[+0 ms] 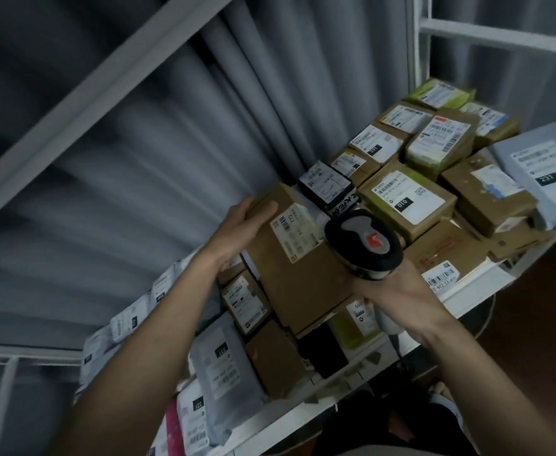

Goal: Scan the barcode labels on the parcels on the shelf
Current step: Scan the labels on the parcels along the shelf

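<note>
The right hand (398,291) is wrapped around a black handheld scanner (364,243), whose head sits just right of the label (294,230) on a long brown parcel (290,255). That parcel is gripped at its far-left end by the left hand (242,225); its long axis runs toward the viewer. One scanner is seen; well over a dozen parcels crowd the shelf (303,419).

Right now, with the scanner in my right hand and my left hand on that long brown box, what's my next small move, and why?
Probably tilt the scanner in your right hand left toward the white label: your left hand already holds the long brown box, label facing up.
</note>
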